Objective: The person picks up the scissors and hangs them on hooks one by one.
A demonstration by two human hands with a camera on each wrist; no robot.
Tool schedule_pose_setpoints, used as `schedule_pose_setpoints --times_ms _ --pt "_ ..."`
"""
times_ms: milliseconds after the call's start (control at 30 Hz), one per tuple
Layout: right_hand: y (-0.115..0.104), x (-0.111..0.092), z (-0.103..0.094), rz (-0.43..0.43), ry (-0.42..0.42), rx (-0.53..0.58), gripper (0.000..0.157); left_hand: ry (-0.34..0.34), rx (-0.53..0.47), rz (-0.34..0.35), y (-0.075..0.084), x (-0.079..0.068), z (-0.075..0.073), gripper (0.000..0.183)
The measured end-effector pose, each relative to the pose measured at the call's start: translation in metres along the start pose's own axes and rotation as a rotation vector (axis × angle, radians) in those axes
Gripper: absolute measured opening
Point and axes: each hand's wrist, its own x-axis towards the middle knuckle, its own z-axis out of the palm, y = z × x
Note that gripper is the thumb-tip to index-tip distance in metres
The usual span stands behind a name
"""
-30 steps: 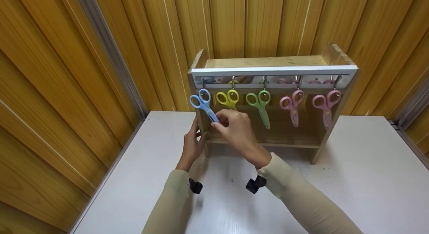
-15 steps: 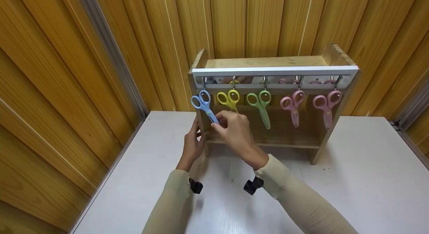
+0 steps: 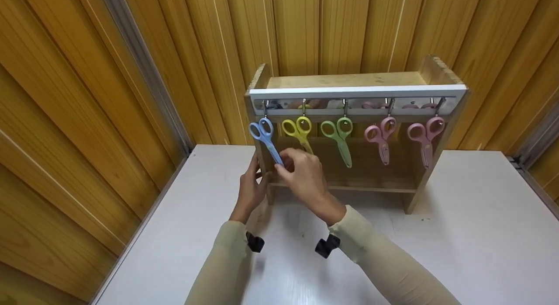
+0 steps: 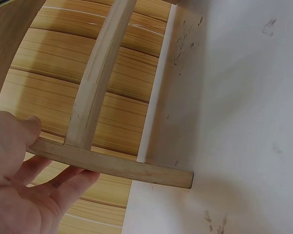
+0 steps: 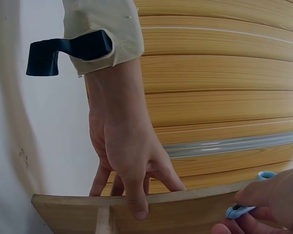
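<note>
My right hand [image 3: 305, 176] pinches the blade end of the blue scissors [image 3: 273, 151] between thumb and fingers. Their handle loops point up, and one lies at the leftmost hook; I cannot tell whether the hook passes through it. With my left hand [image 3: 252, 191] I grip the left side panel of the wooden rack [image 3: 345, 81]. In the left wrist view the thumb and fingers of the left hand [image 4: 19, 180] lie on opposite sides of that panel [image 4: 117, 165]. Yellow scissors [image 3: 302, 133], partly behind my right hand, hang beside the blue pair.
Green scissors [image 3: 344, 152] and two pink pairs, one inner [image 3: 384, 150] and one outer [image 3: 426, 150], hang from hooks under the metal rail [image 3: 358, 91]. The rack stands on a white table [image 3: 480, 209] before wood-panelled walls [image 3: 297, 29].
My right hand has shifted slightly down, and the blades of the blue scissors have dropped with it to a steeper slant. More of the yellow blades shows. The left hand stays put.
</note>
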Motion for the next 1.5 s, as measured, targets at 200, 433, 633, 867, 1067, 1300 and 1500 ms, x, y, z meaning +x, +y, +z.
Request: schedule_pose_setpoints --times_ms 200,433,633,867,1067,1300,1500 --pt "0.004 -0.002 0.009 -0.011 0.016 0.006 0.011 0.0 0.018 -0.003 0.0 0.0 0.0 0.075" --pt "0.011 0.0 0.019 -0.037 0.059 0.023 0.011 -0.007 0.016 -0.02 0.001 0.0 0.001 0.075" --pt "0.011 0.001 0.022 -0.021 0.079 0.024 0.01 -0.005 0.003 -0.015 0.001 0.0 0.001 0.075" --pt "0.011 0.001 0.023 -0.012 0.082 0.041 0.011 -0.004 -0.004 -0.026 0.001 0.0 0.0 0.076" --pt "0.011 0.001 0.022 0.0 0.077 0.041 0.013 -0.008 0.003 -0.043 0.001 0.0 0.0 0.076" --pt "0.011 0.002 0.025 -0.009 0.09 0.005 0.016 -0.009 0.005 -0.012 0.001 0.0 0.0 0.075" --pt "0.011 0.002 0.025 -0.005 0.1 -0.002 0.018 -0.005 0.008 -0.012 0.002 0.0 0.001 0.075"
